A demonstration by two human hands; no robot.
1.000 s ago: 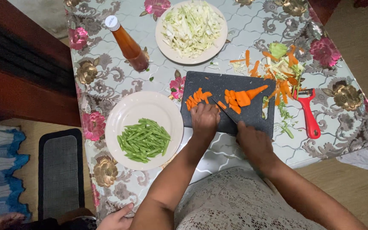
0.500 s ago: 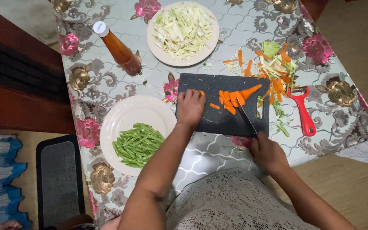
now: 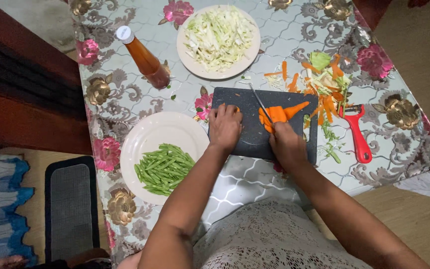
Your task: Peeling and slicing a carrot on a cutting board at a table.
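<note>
A dark cutting board [image 3: 245, 97] lies on the floral tablecloth. On it are cut carrot pieces [image 3: 274, 113] with a pointed carrot tip toward the right. My right hand [image 3: 287, 144] grips a knife [image 3: 261, 103]; the blade points away from me, just left of the carrot pile. My left hand [image 3: 225, 125] is cupped palm-down over the board's left side, covering carrot slices, one orange bit showing at its fingertips.
A white plate [image 3: 145, 132] of cut green beans sits left of the board. A plate of shredded cabbage [image 3: 218, 35] and an orange sauce bottle [image 3: 144, 57] stand farther back. Vegetable peelings [image 3: 324, 82] and a red peeler [image 3: 358, 134] lie to the right.
My right hand has moved forward onto the board, swinging the knife from the carrots' right side to their left. My left hand stays cupped over the slices at the board's left.
</note>
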